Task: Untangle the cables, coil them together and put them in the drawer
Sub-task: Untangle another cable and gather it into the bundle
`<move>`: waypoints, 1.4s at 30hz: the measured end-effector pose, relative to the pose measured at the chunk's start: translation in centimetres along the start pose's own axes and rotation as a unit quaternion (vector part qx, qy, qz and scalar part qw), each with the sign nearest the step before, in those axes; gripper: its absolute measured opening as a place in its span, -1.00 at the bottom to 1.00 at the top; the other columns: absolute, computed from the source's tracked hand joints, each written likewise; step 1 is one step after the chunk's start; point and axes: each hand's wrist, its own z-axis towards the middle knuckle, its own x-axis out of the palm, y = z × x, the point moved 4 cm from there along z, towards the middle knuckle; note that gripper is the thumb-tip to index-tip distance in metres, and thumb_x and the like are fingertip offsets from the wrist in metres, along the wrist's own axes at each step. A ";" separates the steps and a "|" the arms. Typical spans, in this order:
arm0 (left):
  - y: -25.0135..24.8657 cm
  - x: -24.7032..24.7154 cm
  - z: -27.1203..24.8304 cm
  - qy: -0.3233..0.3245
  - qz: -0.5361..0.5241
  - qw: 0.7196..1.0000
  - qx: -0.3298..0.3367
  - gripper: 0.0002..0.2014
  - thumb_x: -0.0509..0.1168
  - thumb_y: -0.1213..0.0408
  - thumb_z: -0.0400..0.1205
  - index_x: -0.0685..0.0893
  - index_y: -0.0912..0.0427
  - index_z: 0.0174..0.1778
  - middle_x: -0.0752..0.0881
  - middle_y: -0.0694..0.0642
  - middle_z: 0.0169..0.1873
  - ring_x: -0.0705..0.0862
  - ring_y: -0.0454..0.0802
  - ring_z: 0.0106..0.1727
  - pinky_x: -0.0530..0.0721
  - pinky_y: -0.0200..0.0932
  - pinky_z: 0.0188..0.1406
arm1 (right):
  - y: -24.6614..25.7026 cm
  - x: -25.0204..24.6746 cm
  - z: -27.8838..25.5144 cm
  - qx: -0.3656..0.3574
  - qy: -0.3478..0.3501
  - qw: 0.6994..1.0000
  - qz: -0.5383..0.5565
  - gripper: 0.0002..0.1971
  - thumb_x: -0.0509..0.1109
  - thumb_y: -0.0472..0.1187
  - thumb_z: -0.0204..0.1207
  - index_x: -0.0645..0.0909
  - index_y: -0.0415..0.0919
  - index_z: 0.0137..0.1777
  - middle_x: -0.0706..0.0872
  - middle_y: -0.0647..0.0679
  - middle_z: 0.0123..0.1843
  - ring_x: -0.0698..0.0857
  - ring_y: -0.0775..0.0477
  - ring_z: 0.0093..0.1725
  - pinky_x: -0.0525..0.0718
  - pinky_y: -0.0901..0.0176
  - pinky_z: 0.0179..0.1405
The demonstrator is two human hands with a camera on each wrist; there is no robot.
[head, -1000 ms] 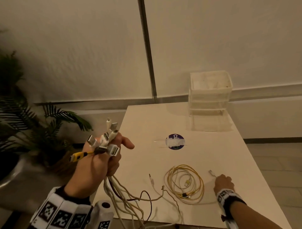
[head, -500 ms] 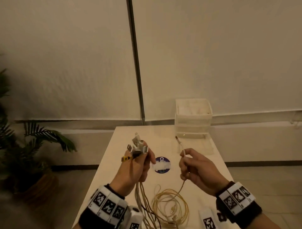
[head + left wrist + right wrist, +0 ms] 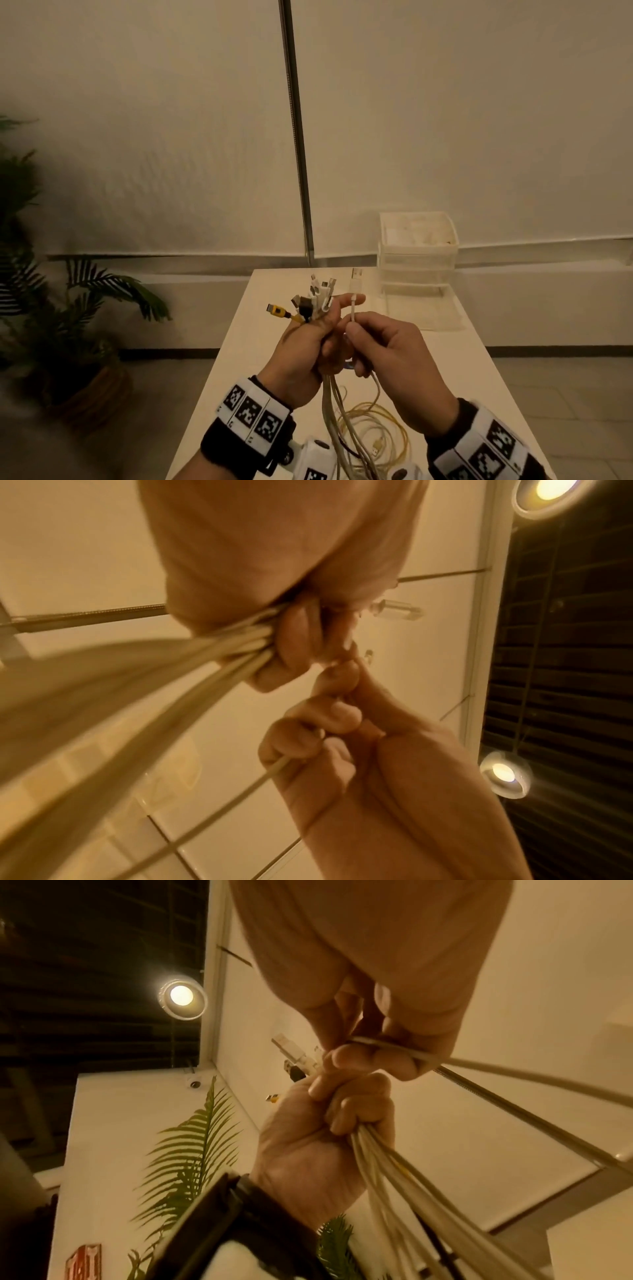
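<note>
My left hand [image 3: 310, 346] is raised over the white table [image 3: 479, 370] and grips a bundle of cables [image 3: 334, 404]. Their plugs [image 3: 317, 298], white, black and one yellow, stick up above the fist. My right hand [image 3: 387, 349] sits right beside it and pinches a single white USB cable [image 3: 353, 308], whose plug [image 3: 356, 274] points up by the left index finger. The left wrist view shows the bundle [image 3: 240, 642] squeezed in the left fist and the single cable [image 3: 274, 769] in the right fingers. A yellow cable coil [image 3: 373, 431] lies on the table below. The drawer unit [image 3: 418, 253] stands at the far edge.
A dark pole [image 3: 296, 137] runs up the wall behind the table. A potted palm [image 3: 51, 308] stands on the floor to the left. A shallow clear tray or pulled-out drawer [image 3: 421, 308] lies on the table in front of the drawer unit.
My right hand picked the white cable end off the table, lifted it and brought it against the left hand's bundle. The left hand moved toward the middle; my head tilted up.
</note>
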 end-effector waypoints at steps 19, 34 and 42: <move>1.2 -0.3 0.8 0.010 0.008 0.999 -0.038 -0.49 0.20 -0.24 0.52 0.80 0.01 0.18 0.58 0.12 -0.28 0.32 -0.10 -0.43 0.16 -0.30 -0.62 | -0.5 0.1 0.9 -0.085 -0.070 0.952 -0.285 -0.81 0.31 -0.17 0.63 0.71 0.07 -0.15 0.70 0.24 -0.36 0.68 0.16 -0.25 0.56 0.43 -0.28; -2.3 -3.5 2.5 -0.069 0.017 0.996 0.045 -0.45 0.02 -0.14 0.69 0.46 0.20 -0.46 0.64 0.14 -0.41 0.66 0.03 -0.33 0.57 -0.08 -0.31 | -3.0 -2.2 -1.8 -0.057 0.011 0.965 -0.255 -0.73 0.36 0.04 0.54 0.81 -0.10 -0.09 0.66 -0.04 -0.46 0.59 0.14 -0.47 0.54 0.31 -0.39; -3.3 -2.4 1.5 0.050 0.336 0.929 0.148 -0.65 0.19 0.09 0.64 0.60 0.11 -0.46 0.44 0.01 -0.63 0.35 -0.23 -0.64 0.32 -0.30 -0.63 | -4.9 -8.2 1.0 -0.004 0.024 0.936 -0.352 -0.75 0.35 -0.13 0.62 0.65 0.05 -0.32 0.64 0.04 -0.44 0.53 0.15 -0.43 0.44 0.29 -0.39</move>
